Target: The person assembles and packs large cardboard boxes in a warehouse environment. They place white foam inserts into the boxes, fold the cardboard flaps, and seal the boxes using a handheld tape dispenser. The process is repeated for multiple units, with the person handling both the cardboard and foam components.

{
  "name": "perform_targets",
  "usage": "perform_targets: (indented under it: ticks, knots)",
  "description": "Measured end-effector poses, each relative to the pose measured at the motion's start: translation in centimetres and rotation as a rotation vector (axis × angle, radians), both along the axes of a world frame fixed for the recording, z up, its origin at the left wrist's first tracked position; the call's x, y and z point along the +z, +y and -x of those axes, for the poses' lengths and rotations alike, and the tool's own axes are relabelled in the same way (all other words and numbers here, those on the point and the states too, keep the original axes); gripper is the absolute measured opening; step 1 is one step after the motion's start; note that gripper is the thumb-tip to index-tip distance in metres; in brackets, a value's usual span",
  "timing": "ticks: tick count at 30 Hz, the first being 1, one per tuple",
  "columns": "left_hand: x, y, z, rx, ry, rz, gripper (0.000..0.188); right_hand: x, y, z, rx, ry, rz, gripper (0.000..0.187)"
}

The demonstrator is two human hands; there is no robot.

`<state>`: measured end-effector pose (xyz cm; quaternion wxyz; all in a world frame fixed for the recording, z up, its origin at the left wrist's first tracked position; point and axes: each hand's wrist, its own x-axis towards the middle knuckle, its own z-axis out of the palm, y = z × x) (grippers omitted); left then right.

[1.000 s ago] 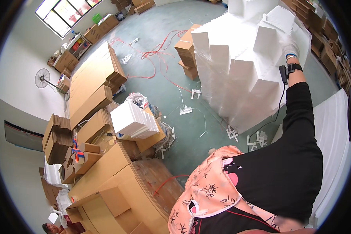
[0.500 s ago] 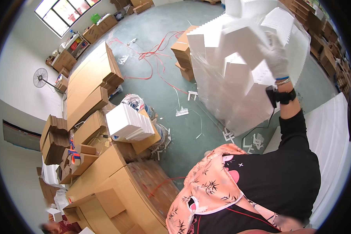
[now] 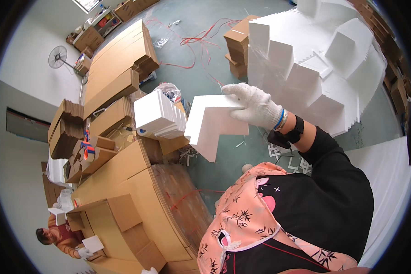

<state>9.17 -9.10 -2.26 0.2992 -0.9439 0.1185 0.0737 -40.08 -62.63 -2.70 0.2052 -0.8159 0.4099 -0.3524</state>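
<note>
My right hand, in a white knit glove, is closed on one arm of a white L-shaped foam piece. The piece is held in the air above the floor, its other arm pointing down toward me. Just left of it, a short stack of white foam pieces rests on a cardboard-topped support. To the right of my hand stands a large plastic-wrapped pile of similar white foam, stepped along its top. My left hand does not show.
At lower left an open carton sits on large cardboard. A co-worker there holds a white piece. Flattened cartons are stacked farther off. Red strapping and foam scraps lie on the green floor.
My right hand has moved left and nearer, from over the large foam pile to beside the short stack, carrying the L-shaped foam piece. The view has shifted, showing more of the co-worker.
</note>
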Motion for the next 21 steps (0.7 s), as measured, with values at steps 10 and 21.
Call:
perform_targets:
  ticks: [10,21]
  knots:
    - [0.0,9.3,-3.2,-0.073,-0.032,0.544,0.035,-0.1,5.3,-16.2,0.556,-0.223,-0.901,0.053]
    - [4.9,15.5,-0.6,-0.167,0.009,0.667,0.022,16.8,16.2,-38.6,0.417,0.15,0.071,0.052]
